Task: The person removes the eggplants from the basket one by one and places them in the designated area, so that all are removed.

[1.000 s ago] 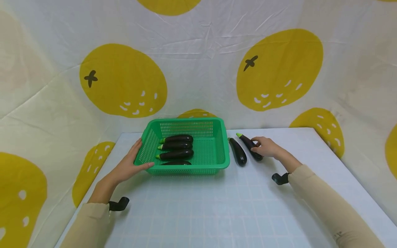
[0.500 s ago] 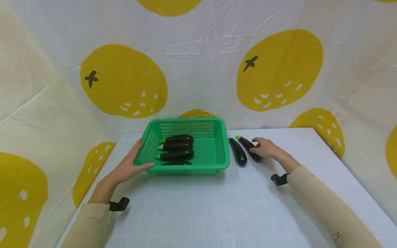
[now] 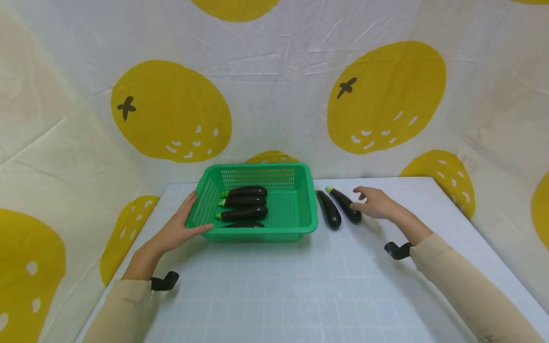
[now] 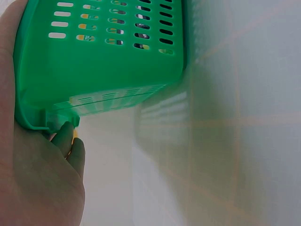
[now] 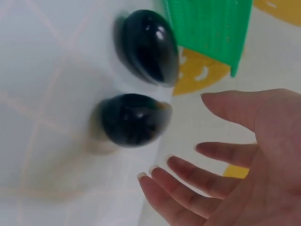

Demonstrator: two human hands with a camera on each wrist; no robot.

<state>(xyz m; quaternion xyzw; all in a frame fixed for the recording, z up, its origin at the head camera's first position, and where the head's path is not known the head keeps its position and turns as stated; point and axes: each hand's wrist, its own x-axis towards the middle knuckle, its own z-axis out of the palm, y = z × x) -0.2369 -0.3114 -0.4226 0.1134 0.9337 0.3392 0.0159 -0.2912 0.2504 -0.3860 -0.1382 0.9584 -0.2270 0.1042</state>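
My left hand [image 3: 177, 229] holds the left end of a green plastic basket [image 3: 253, 230], thumb on the front rim and fingers along the side. In the left wrist view its fingertips [image 4: 66, 139] curl at the basket's rim. Several dark eggplants [image 3: 242, 214] lie in the basket's left half, green stems to the left. Two more lie on the table to its right: a nearer eggplant [image 3: 329, 210] and an outer eggplant [image 3: 346, 205]. My right hand [image 3: 375, 203] hovers just right of the outer one, fingers spread and holding nothing; the right wrist view shows a gap.
A pale checked cloth covers the table [image 3: 274, 286]. Behind it and at both sides hangs a white curtain [image 3: 279, 109] with large yellow fruit prints. The basket stands near the table's back edge.
My right hand has let go of the outer eggplant and drawn back to the right. That eggplant has shifted slightly left, closer to its neighbour. My left hand and the basket stay put.
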